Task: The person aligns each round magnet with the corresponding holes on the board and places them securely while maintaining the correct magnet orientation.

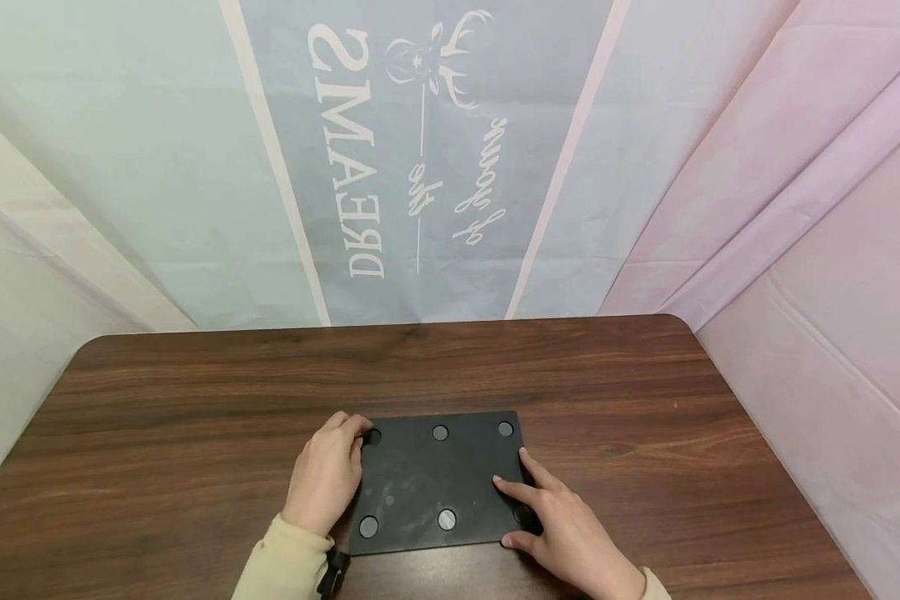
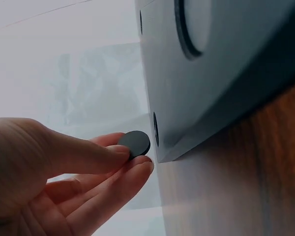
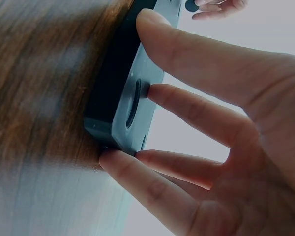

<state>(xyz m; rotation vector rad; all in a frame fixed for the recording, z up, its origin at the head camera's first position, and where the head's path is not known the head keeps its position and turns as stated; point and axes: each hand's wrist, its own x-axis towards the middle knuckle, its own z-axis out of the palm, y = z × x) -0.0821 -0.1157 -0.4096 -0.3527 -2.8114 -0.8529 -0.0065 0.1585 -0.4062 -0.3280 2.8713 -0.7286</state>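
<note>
A flat black rectangular plate (image 1: 412,479) with several round recesses lies on the wooden table. At its back left corner, my left hand (image 1: 322,475) pinches a small dark round disc (image 2: 134,142) between thumb and fingers. In the left wrist view, the disc is held close over the recess (image 2: 156,129) nearest that corner. My right hand (image 1: 570,525) rests at the plate's front right corner with spread, fairly straight fingers. Its thumb touches the front edge, one fingertip (image 3: 155,92) presses on the top beside a recess (image 3: 133,103), and other fingers lie along the right side.
The brown wood-grain table (image 1: 195,400) has rounded back corners. Behind it hangs a pale blue-green cloth (image 1: 420,167) with mirrored lettering and a deer head. Pinkish cloth (image 1: 832,292) drapes along the right. A dark band (image 1: 333,571) circles the left wrist.
</note>
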